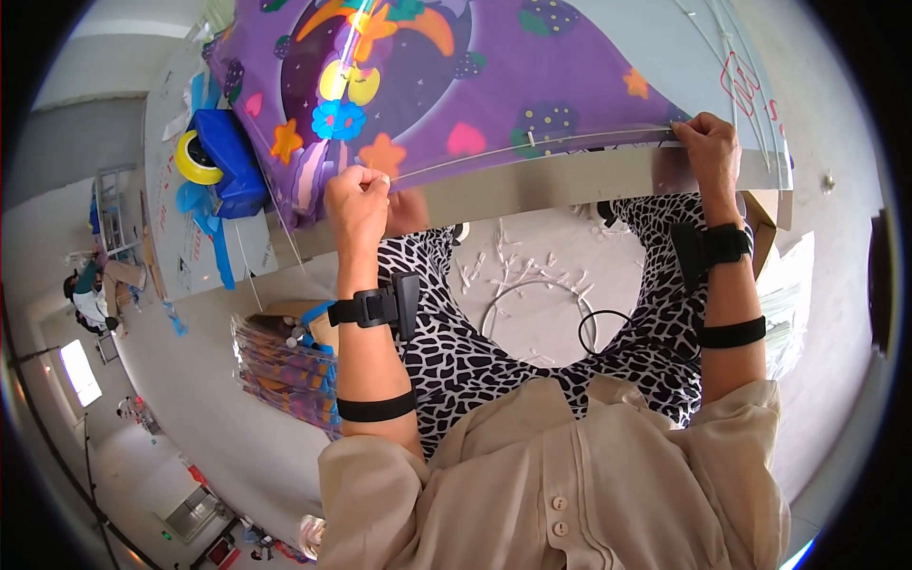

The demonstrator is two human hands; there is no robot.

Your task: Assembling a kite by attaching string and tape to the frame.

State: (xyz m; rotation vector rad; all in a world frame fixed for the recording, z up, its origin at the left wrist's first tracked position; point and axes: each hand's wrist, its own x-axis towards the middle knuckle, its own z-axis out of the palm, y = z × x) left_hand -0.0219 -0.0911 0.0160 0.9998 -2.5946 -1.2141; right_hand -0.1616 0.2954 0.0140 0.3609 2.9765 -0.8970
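A purple printed plastic sheet [570, 66] with stars, hearts and flowers lies over the table in front of me. Along its near edge runs a thin pale strip [456, 164], stretched between my hands, with a small white tab [530, 140] on it. My left hand [357, 211] is closed in a pinch at the strip's left end. Farther right and a little farther away, my right hand [711, 157] pinches the other end beside the dark corner of the sheet. Whether the fingers also grip the sheet itself is hidden.
A blue tape dispenser [236, 166] with a yellow roll [197, 157] stands left of the sheet. Long thin white strips [727, 43] lie at the far right. White scraps [513, 261] litter the floor between my legs. Plastic-wrapped bundles [285, 370] sit at lower left; another person [93, 302] is farther off.
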